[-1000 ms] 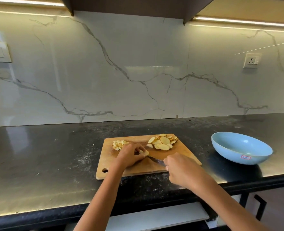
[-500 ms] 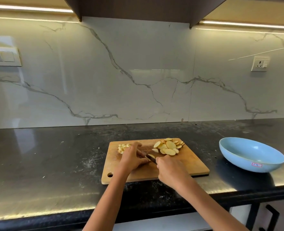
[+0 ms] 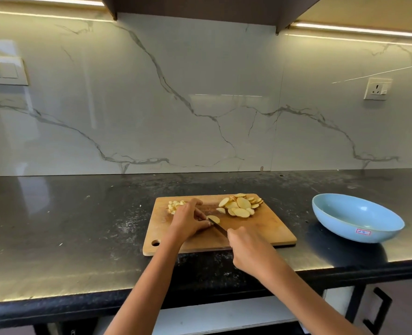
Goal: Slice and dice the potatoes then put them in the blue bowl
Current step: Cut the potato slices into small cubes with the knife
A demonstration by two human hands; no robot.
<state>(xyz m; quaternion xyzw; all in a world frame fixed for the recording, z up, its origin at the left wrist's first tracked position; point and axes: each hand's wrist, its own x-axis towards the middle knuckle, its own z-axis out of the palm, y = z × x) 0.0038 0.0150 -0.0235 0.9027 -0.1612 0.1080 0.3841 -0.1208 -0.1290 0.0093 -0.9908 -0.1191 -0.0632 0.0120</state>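
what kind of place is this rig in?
Most likely a home kitchen: a dark stone countertop under a marble-look backsplash, a wooden cutting board with potato slices, and a wall socket under cabinet lighting.

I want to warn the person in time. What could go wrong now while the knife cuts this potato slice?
1. The left hand pinches the small potato slice right beside the knife that the right hand grips; the blade could nick a fingertip.
2. The diced pieces lie near the far left corner of the cutting board, against the left hand; a nudge might push some onto the counter.
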